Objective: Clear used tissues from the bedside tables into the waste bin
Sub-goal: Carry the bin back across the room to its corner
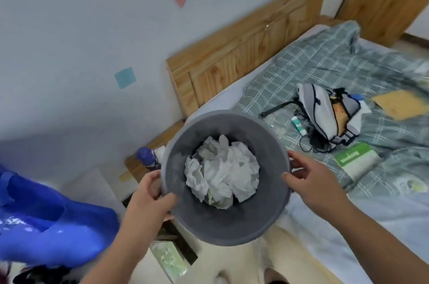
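Note:
I hold a round grey waste bin (213, 225) up in front of me, above the gap between bed and bedside table. Several crumpled white tissues (222, 172) lie in its bottom. My left hand (151, 195) grips the bin's left rim, thumb over the edge. My right hand (311, 179) clasps the right rim with its fingers curled on the outside. The wooden bedside table (137, 165) shows behind the bin at left, mostly hidden by it.
A blue bottle (147, 158) stands on the bedside table. The bed (325, 70) with a grey checked quilt carries a grey backpack (325, 112), a green packet (357, 160), a small tube and a brown envelope. Blue fabric (46, 214) fills the lower left. A tissue box (169, 258) lies on the floor.

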A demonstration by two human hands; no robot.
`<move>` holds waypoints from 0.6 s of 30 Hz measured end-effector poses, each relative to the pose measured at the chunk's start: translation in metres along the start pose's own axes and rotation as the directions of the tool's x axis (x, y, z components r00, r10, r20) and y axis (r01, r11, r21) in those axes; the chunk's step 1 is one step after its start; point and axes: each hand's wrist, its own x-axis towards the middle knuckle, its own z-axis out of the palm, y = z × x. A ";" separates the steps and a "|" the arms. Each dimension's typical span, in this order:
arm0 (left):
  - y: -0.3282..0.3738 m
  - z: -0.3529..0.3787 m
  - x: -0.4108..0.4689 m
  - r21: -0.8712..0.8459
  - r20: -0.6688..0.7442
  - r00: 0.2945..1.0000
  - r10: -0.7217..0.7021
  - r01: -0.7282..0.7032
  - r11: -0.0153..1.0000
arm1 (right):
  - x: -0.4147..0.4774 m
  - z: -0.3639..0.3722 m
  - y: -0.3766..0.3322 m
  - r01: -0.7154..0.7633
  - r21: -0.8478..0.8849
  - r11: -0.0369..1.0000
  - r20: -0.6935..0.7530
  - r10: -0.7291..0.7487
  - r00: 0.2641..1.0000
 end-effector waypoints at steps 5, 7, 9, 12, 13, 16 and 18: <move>0.008 0.034 -0.015 0.103 0.226 0.974 0.016 -0.040 0.994 | -0.087 -0.037 0.025 -0.089 -0.020 0.996 -0.184 0.083 0.979; 0.010 0.065 -0.023 0.150 0.322 0.947 0.018 -0.070 0.986 | -0.124 -0.060 0.041 -0.136 0.018 0.991 -0.273 0.136 0.953; 0.012 0.103 -0.034 0.215 0.425 0.905 0.029 -0.132 0.968 | -0.166 -0.083 0.060 -0.175 0.050 0.983 -0.358 0.182 0.916; 0.007 0.169 -0.054 0.311 0.553 0.833 0.024 -0.234 0.921 | -0.238 -0.109 0.092 -0.224 0.130 0.966 -0.480 0.259 0.838; 0.004 0.192 -0.065 0.342 0.599 0.801 0.004 -0.260 0.903 | -0.264 -0.115 0.103 -0.244 0.166 0.956 -0.519 0.295 0.802; -0.015 0.263 -0.110 0.405 0.726 0.684 -0.069 -0.345 0.847 | -0.352 -0.134 0.139 -0.320 0.270 0.908 -0.611 0.418 0.672; -0.032 0.310 -0.150 0.421 0.796 0.593 -0.123 -0.396 0.816 | -0.414 -0.146 0.158 -0.361 0.322 0.875 -0.664 0.480 0.573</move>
